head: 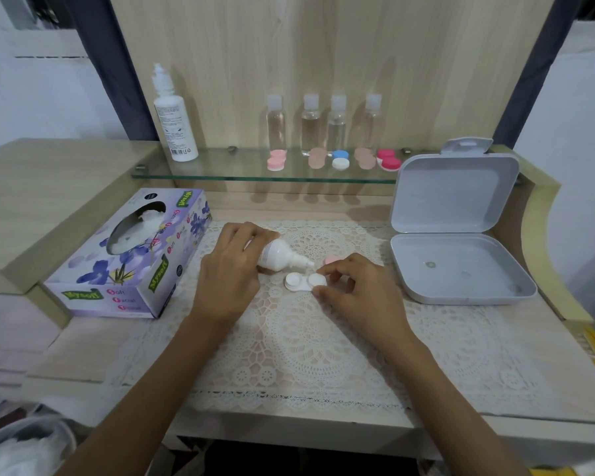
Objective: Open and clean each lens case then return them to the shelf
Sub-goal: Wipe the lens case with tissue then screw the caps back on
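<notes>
Lens case [304, 282]; tissue box [128, 266] reads "Mysoft"

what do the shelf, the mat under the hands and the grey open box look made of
Shelf: probably glass, clear with a greenish edge. Mat: lace-like, fabric or vinyl, openwork pattern; which is unclear. Grey box: likely plastic, matte, moulded with a hang tab.

The pale wood-grain bench [66, 187] looks matt and smooth. The cream openwork lace cloth mat [306, 338] is rough-textured. The clear glass shelf [220, 170] is glossy. The white twin-cup plastic lens case [303, 282] and white plastic squeeze bottle [279, 255] look smooth. The grey hinged plastic box [461, 266] is matt, and the floral cardboard tissue box [124, 269] is faintly glossy.
</notes>
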### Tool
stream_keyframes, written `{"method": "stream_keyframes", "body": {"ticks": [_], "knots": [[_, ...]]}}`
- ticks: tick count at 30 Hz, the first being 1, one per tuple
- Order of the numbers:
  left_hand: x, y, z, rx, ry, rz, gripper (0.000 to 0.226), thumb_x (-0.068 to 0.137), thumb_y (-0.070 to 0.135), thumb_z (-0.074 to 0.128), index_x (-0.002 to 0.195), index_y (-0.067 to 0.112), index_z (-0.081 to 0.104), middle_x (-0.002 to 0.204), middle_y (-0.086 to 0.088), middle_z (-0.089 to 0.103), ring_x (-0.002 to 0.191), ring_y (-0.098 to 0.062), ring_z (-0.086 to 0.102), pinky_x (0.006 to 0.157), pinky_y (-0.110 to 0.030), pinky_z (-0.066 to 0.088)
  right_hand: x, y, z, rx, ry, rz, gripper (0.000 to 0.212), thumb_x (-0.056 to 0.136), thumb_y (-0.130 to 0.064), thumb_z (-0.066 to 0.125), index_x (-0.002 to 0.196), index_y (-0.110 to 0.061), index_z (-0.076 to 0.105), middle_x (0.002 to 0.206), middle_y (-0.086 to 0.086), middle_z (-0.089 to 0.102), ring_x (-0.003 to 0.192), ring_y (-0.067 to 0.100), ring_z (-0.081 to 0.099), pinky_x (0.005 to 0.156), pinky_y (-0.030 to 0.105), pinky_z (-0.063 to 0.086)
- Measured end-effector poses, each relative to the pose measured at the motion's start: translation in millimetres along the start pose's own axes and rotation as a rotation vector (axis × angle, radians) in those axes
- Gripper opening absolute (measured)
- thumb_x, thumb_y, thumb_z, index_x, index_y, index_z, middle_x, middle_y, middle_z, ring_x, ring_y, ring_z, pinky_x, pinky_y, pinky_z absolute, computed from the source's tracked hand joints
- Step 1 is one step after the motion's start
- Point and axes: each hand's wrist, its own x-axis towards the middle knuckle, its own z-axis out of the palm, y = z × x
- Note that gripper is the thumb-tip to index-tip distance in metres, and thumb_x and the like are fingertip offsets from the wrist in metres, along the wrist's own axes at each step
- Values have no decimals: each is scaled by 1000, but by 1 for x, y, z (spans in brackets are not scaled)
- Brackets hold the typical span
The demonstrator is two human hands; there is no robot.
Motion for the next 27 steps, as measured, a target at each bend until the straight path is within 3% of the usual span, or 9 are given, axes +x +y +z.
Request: {"method": "stream_keyframes", "body": {"ticks": [3,8,11,17,22,27], "knots": [[-3,-4,0,-30,7,-41,42,68,3,73,109,9,66,101,-5,62,96,-24,52,53,-42,51,0,0,0,12,1,4,24,79,-37,72,102,-33,70,90,-12,59,72,-6,49,59,16,33],[-7,-16,-1,-61,36,-87,48,63,3,84,108,9,67,99,-4,63,92,-28,55,58,-42,51,0,0,0,17,4,-5,24,79,-35,73,102,-31,71,89,-11,60,72,-4,50,59,16,36],[-10,-18,-2,-81,62,-167,49,65,3,82,110,12,66,102,-2,62,94,-26,55,64,-42,52,0,0,-1,18,-2,-4,25,79,-36,72,104,-32,70,90,-12,59,71,-7,48,58,14,32],[-7,-15,-10,-199,149,-480,58,69,28,83,119,14,58,113,-2,62,94,-15,56,78,-29,45,0,1,0,28,-1,-7,26,79,-35,73,105,-31,70,90,-12,59,72,-6,49,57,14,31],[-4,-12,-13,-284,171,-629,64,73,32,80,127,14,52,117,-3,62,95,-7,52,81,-25,42,0,1,0,27,-3,-7,25,79,-35,73,104,-31,70,89,-13,59,73,-5,50,58,14,32],[-8,-24,-4,-279,187,-650,69,74,30,79,133,15,46,124,-5,60,109,-22,58,92,-41,49,0,0,-1,25,-9,-8,25,79,-35,72,104,-33,70,89,-13,58,72,-6,48,58,14,31]]}}
